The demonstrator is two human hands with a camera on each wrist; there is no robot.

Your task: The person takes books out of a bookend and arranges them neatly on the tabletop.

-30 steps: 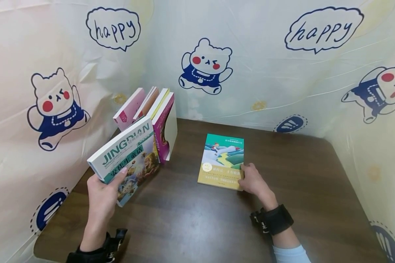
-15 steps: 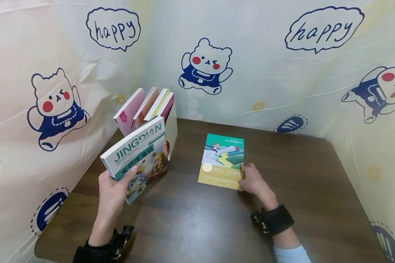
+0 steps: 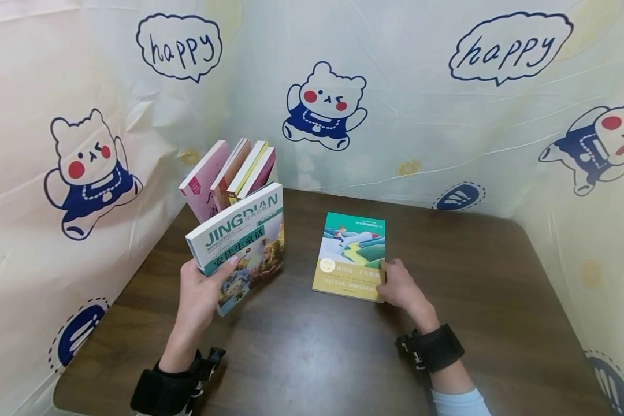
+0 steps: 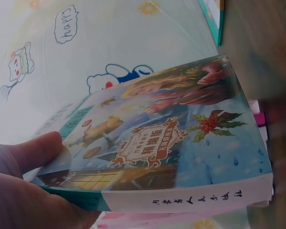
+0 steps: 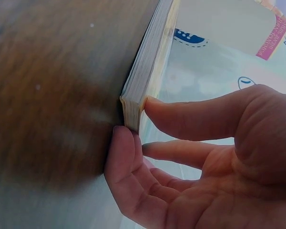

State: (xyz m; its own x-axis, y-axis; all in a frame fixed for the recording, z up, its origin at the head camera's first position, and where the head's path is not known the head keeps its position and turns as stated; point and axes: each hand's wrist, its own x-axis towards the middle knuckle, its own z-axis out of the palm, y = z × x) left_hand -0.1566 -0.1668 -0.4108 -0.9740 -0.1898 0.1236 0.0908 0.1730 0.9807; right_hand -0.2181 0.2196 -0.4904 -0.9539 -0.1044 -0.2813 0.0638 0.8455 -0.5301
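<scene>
My left hand (image 3: pixel 200 292) grips a thick white-and-teal storybook (image 3: pixel 249 245) by its near end, thumb across the illustrated cover. In the left wrist view the book's white spine (image 4: pixel 190 196) faces the camera. It is held tilted in front of a row of upright books, covering their lower parts. Flat on the table lies a green-and-yellow book (image 3: pixel 349 248). My right hand (image 3: pixel 400 286) is at its right edge; in the right wrist view the thumb (image 5: pixel 190 117) presses the cover's edge and a finger sits against the underside, pinching the book's corner.
The upright row at the back left holds a pink book (image 3: pixel 204 179), a brown one (image 3: pixel 231 173), a white-and-yellow one (image 3: pixel 248 167) and a magenta one (image 3: pixel 260 170). A printed curtain (image 3: pixel 405 115) surrounds the brown wooden table (image 3: pixel 312 358) at the back and sides.
My left hand has carried the white-and-teal storybook rightward, so it now covers the magenta book's lower part and most of the pale panel beside it. The right hand and its book have stayed put.
</scene>
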